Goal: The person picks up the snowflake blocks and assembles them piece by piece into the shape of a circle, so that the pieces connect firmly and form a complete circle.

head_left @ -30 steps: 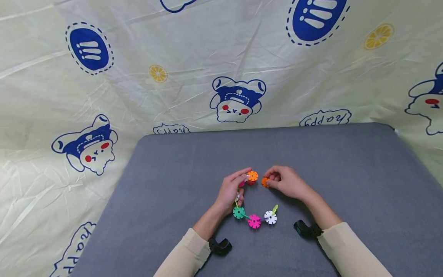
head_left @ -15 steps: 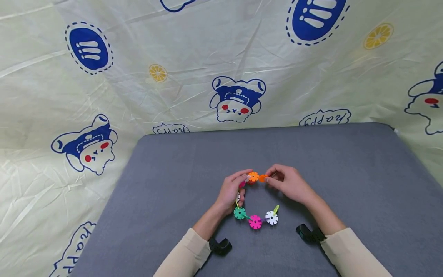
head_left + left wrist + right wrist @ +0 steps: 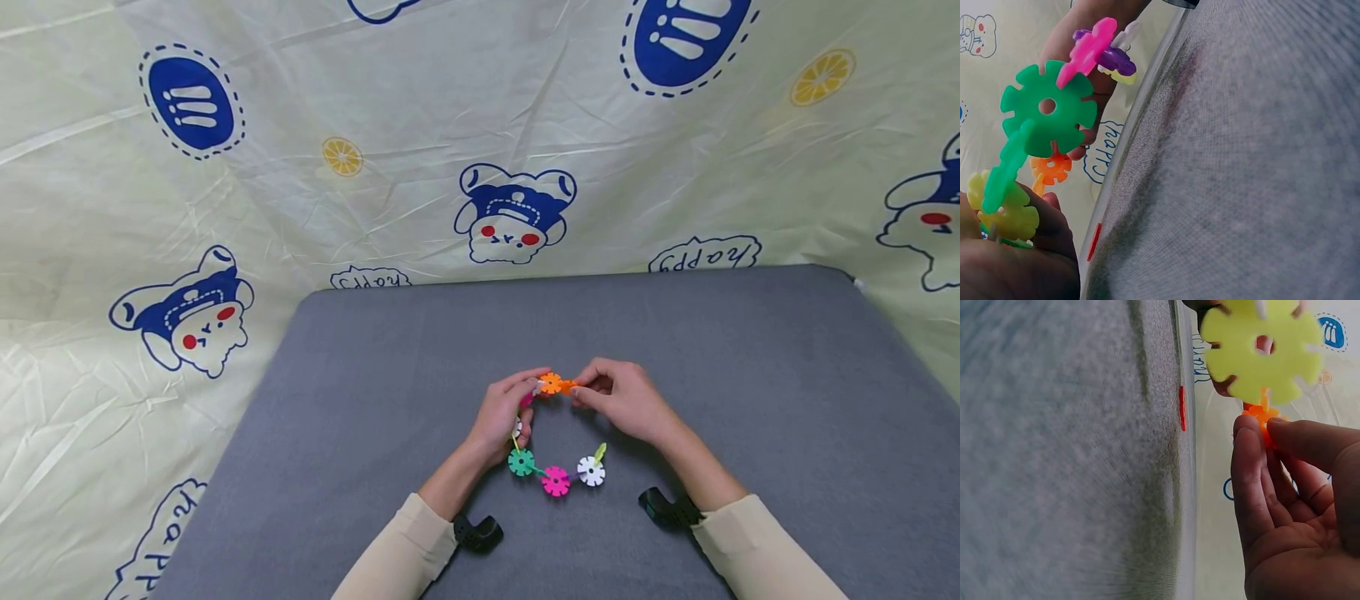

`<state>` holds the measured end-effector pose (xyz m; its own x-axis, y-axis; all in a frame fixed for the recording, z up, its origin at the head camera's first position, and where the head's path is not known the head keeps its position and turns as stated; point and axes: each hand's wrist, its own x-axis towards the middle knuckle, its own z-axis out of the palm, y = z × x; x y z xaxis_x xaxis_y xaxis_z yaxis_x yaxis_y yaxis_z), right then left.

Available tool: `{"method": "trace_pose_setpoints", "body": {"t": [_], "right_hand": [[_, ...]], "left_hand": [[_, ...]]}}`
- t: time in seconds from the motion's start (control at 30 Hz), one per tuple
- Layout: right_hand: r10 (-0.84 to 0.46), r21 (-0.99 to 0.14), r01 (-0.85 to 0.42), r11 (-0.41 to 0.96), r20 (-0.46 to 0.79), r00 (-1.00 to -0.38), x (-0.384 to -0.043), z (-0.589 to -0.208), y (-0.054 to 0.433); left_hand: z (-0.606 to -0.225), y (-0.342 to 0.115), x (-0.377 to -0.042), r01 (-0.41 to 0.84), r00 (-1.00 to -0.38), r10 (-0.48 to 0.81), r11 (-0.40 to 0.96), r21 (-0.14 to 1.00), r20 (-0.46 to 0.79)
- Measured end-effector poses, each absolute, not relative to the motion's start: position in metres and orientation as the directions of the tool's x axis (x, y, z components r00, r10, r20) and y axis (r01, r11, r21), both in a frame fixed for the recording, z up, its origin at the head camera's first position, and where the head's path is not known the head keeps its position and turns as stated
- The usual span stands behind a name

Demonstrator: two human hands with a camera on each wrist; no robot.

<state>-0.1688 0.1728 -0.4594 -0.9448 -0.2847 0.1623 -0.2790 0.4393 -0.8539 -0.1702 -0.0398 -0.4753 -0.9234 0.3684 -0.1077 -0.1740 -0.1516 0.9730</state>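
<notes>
My left hand (image 3: 497, 421) grips a curved chain of slotted plastic snowflake discs, several of them hidden by its fingers. An orange disc (image 3: 551, 383) forms the chain's far end, just past the left fingertips. With thumb and fingers my right hand (image 3: 628, 398) pinches another orange disc (image 3: 570, 387), turned edge-on and meeting the first one. From the left hand the chain's other end curves toward the front through a green disc (image 3: 521, 462), a pink disc (image 3: 556, 481), a white disc (image 3: 591, 472) and a yellow-green disc (image 3: 1263, 353). A yellow disc (image 3: 1013, 215) shows beside the left fingers.
A red disc (image 3: 1095, 242) lies on the grey cloth-covered table (image 3: 390, 375) beyond the hands. Black wrist cameras (image 3: 478, 535) hang below both forearms. Behind the table is a pale printed curtain (image 3: 420, 208).
My right hand has brought its orange disc left, turned it edge-on and pressed it against the chain's orange end disc. The chain has shifted slightly to the right.
</notes>
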Motion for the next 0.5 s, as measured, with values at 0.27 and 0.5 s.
{"method": "trace_pose_setpoints", "body": {"t": [0.27,0.5], "right_hand": [[-0.28,-0.84,-0.324,0.435,0.216,-0.935,-0.1647,-0.4574,0.1669],[-0.256,-0.842,-0.332,0.425,0.24,-0.936,-0.1643,-0.4576,0.1649]], "left_hand": [[-0.4761,-0.038,-0.168,-0.119,-0.935,0.346,-0.092,0.989,-0.08],[-0.476,-0.038,-0.1707,-0.115,-0.931,0.358,-0.112,0.987,-0.068]]}}
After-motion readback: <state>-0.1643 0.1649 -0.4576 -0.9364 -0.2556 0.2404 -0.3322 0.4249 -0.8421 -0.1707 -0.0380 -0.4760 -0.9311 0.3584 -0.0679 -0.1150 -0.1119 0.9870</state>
